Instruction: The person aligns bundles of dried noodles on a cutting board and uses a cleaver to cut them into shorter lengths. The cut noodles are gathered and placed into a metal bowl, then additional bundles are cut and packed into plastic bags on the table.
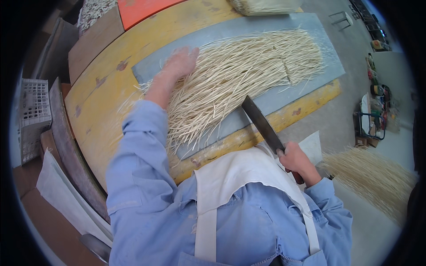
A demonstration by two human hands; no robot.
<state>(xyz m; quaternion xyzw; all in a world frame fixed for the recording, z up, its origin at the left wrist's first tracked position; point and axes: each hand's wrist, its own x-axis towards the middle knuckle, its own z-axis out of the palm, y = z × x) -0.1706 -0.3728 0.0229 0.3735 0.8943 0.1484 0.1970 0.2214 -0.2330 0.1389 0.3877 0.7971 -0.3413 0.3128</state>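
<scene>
A wide layer of long, pale dried noodles point(229, 73) lies on a grey board point(199, 41). Near its right end a cut line crosses the strands, leaving a shorter section point(301, 55) beside the long one. My left hand point(181, 63) is at the far left edge of the layer, slightly blurred, its fingers a little apart and no grip on the strands visible. My right hand point(295, 159) grips the handle of a long, dark-bladed knife point(263, 124). The blade points up and left, its tip close to the near edge of the noodles.
The board rests on a worn yellow tabletop point(100, 96). A stack of cut noodles point(266, 6) stands at the far edge. More long noodles point(369, 176) hang or lie at my right. A white plastic crate point(35, 116) is at the left, a stool point(342, 20) beyond the table.
</scene>
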